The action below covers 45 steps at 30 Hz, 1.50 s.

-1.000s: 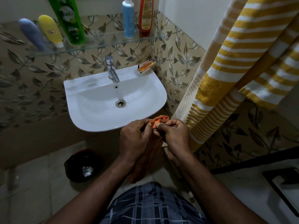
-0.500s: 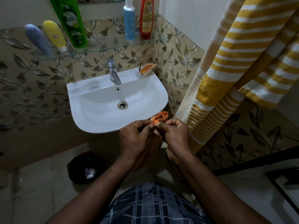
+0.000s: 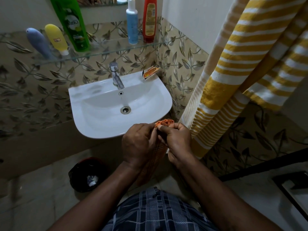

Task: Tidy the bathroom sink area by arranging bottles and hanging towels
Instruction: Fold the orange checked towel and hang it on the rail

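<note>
A small orange checked towel [image 3: 165,122] is bunched at its top edge between my left hand [image 3: 139,144] and my right hand [image 3: 177,142], just in front of the white sink [image 3: 93,120]. The rest of it hangs down between my wrists, mostly hidden. On the glass shelf [image 3: 103,50] stand a green bottle [image 3: 73,25], a blue-and-white bottle [image 3: 132,24] and a red bottle [image 3: 149,22]. A grey-blue tube [image 3: 39,43] and a yellow tube [image 3: 57,39] lean at the shelf's left end. A yellow-and-white striped towel [image 3: 246,64] hangs at the right.
A chrome tap [image 3: 116,75] rises at the back of the sink, and an orange packet [image 3: 150,73] lies on its back right corner. A dark bin [image 3: 86,175] sits on the floor below the sink. A black-framed fixture [image 3: 293,185] is at the lower right.
Both hands have gathered the orange towel's top edge tighter and shifted slightly right of the sink's front rim. The view has tilted up a little.
</note>
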Each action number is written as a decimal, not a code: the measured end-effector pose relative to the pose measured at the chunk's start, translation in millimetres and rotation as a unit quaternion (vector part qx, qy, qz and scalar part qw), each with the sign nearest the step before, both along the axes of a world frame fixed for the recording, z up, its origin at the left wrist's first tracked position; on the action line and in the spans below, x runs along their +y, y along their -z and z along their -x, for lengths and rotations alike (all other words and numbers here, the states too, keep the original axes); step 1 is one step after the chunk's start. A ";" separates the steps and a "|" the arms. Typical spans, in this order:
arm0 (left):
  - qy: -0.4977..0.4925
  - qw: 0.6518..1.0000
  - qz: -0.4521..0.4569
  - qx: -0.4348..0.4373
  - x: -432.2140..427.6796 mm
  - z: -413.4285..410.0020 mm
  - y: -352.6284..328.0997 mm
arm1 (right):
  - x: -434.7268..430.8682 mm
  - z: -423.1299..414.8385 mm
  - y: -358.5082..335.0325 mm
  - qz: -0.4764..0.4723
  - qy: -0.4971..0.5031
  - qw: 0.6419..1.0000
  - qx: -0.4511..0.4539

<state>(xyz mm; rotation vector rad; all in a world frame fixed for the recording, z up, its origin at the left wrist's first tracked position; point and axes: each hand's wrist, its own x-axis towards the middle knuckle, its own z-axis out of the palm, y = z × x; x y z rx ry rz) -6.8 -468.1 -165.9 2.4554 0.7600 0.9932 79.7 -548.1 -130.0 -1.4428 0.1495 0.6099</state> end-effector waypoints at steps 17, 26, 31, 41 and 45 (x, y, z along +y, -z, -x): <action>0.049 0.999 -0.015 -0.003 0.3 7.1 4.7 | -4.2 1.7 -2.2 0.005 0.007 0.995 0.100; 0.063 0.997 0.036 -0.018 5.5 7.5 2.9 | -9.6 6.3 -10.1 -0.036 0.002 0.994 0.099; 0.061 0.992 0.104 -0.043 7.7 7.9 -1.3 | -16.0 9.2 -10.8 -0.013 -0.049 0.997 0.056; 0.054 0.974 0.201 -0.090 24.6 7.2 -20.3 | -50.6 -50.4 9.6 0.231 -0.147 0.845 -0.459; 0.078 0.968 0.218 -0.097 31.6 10.7 -28.3 | -52.4 -63.5 11.8 0.257 -0.263 0.760 -0.536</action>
